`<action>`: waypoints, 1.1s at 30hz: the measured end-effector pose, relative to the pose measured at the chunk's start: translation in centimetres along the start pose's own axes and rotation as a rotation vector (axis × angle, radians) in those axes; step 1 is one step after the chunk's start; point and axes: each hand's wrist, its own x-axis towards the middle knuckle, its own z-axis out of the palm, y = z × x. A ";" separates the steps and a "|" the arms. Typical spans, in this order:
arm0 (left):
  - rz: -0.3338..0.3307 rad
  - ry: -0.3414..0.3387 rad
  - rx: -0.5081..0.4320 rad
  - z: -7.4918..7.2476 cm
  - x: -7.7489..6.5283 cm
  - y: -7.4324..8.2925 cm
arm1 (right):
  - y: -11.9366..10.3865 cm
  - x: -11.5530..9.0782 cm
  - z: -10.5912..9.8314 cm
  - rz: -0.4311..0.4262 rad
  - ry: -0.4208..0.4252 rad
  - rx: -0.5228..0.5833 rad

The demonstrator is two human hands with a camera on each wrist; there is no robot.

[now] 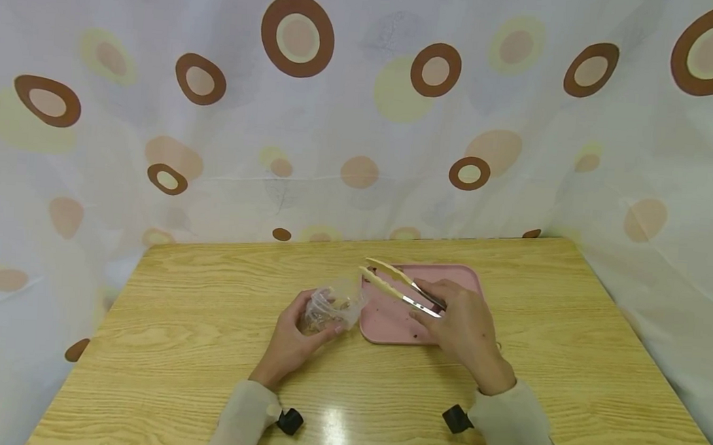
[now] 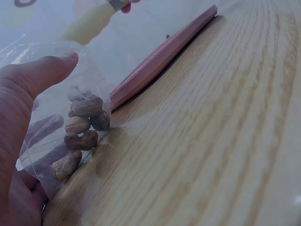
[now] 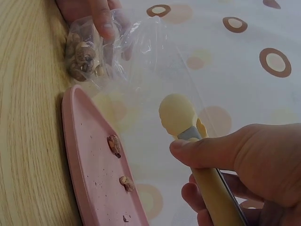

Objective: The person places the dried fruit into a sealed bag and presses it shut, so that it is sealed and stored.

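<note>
My left hand point(image 1: 290, 348) holds a clear plastic bag point(image 1: 320, 309) upright near the table, thumb on one side and fingers on the other. Several brown, curved nuts point(image 2: 87, 107) that look like unpeeled cashews lie in the bottom of the bag. My right hand point(image 1: 463, 324) grips metal tongs point(image 1: 384, 286) with cream-coloured, scalloped tips, pointing left over a pink tray point(image 1: 387, 330). The tips stand apart with nothing seen between them. Two nuts, one darker point(image 3: 114, 146) and one lighter point(image 3: 126, 183), lie near the tray's far side among small crumbs.
The wooden table point(image 1: 205, 295) runs back to a patterned curtain point(image 1: 339, 112) behind and at both sides. The bag's mouth is close to the tray's left edge. Small black devices point(image 1: 457, 419) are strapped at both wrists.
</note>
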 end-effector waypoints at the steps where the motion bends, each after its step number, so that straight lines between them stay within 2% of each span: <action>1: -0.001 0.000 0.002 0.0 0.0 0.0 | 0.1 0.0 0.1 0.003 -0.001 0.001; 10: -0.006 0.004 -0.008 -0.1 -0.2 -0.1 | 1.2 0.3 1.0 0.027 -0.009 -0.025; 18: -0.009 0.002 -0.013 0.0 -0.2 0.1 | 2.6 0.6 1.8 0.071 0.010 -0.129; 33: 0.001 -0.004 -0.030 0.1 0.0 0.0 | 3.4 1.0 2.5 0.146 -0.039 -0.155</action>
